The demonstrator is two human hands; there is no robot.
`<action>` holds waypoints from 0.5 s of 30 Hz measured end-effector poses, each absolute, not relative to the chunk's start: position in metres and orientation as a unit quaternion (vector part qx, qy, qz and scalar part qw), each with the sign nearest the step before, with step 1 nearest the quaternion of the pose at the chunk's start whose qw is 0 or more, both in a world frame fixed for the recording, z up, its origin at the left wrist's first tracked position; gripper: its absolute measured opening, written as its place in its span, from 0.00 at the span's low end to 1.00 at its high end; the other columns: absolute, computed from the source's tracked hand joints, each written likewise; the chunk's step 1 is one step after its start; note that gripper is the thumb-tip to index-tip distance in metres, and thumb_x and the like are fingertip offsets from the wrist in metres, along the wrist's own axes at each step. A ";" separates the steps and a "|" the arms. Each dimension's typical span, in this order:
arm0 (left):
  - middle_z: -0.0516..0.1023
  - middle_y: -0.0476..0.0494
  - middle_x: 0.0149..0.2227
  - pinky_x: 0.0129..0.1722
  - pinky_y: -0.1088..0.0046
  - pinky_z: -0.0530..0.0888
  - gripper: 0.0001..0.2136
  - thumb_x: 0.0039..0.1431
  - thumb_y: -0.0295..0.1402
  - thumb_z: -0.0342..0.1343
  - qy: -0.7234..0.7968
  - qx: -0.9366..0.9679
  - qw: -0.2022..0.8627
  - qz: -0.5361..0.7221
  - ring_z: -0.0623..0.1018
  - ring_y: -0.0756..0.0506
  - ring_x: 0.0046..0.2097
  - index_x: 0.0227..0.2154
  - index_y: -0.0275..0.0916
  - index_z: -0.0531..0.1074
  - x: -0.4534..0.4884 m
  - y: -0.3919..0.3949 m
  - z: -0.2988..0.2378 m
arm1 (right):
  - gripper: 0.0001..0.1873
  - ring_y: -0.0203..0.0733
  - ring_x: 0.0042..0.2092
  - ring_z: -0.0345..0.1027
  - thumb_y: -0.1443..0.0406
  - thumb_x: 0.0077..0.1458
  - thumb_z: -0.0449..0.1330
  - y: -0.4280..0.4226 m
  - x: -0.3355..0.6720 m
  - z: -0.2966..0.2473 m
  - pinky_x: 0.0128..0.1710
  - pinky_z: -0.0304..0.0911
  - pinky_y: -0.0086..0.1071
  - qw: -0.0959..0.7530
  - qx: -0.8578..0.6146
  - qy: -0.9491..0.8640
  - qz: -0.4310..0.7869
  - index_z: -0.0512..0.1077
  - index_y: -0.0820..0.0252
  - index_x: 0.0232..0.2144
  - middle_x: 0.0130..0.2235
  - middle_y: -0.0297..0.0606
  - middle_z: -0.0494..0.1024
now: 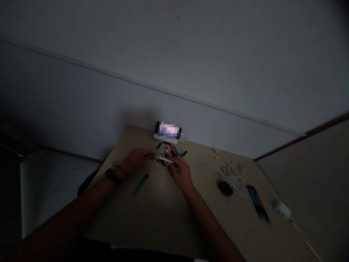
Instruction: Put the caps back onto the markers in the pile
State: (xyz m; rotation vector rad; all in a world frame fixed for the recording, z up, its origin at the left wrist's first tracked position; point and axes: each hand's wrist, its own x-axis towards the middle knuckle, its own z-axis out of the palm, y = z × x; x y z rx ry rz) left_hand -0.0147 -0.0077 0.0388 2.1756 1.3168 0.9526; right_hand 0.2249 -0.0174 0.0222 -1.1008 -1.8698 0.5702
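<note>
Left hand [137, 161] and right hand [180, 175] grip opposite ends of a white pen [165, 159], close together just over a loose pen pile [169, 151]. A slipped grip could drop it and scatter the pile.

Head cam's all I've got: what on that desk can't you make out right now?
Head view:
The left hand and right hand cover the near part of the pen pile.
The right hand hides one end of the white pen.
The phone screen is blurred out.
The bundled pens are too dark and small to read.
</note>
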 end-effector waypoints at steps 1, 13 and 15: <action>0.84 0.48 0.38 0.43 0.72 0.73 0.14 0.68 0.40 0.51 0.477 0.784 0.208 0.339 0.81 0.46 0.40 0.40 0.42 0.80 -0.015 -0.008 0.039 | 0.12 0.45 0.42 0.75 0.62 0.63 0.58 -0.018 0.225 0.023 0.43 0.72 0.37 0.436 -0.442 -0.751 0.226 0.81 0.55 0.43 0.41 0.43 0.79; 0.84 0.47 0.37 0.42 0.72 0.72 0.13 0.68 0.39 0.51 0.486 0.791 0.207 0.308 0.81 0.46 0.40 0.40 0.41 0.80 -0.012 -0.010 0.040 | 0.13 0.45 0.42 0.75 0.62 0.64 0.57 -0.017 0.225 0.021 0.41 0.71 0.36 0.425 -0.445 -0.757 0.220 0.80 0.55 0.43 0.41 0.43 0.78; 0.84 0.48 0.37 0.42 0.73 0.72 0.13 0.68 0.39 0.52 0.483 0.786 0.216 0.320 0.81 0.46 0.40 0.40 0.42 0.80 -0.012 -0.009 0.040 | 0.12 0.45 0.41 0.75 0.61 0.64 0.58 -0.017 0.225 0.021 0.41 0.71 0.36 0.422 -0.445 -0.758 0.223 0.80 0.56 0.42 0.40 0.43 0.79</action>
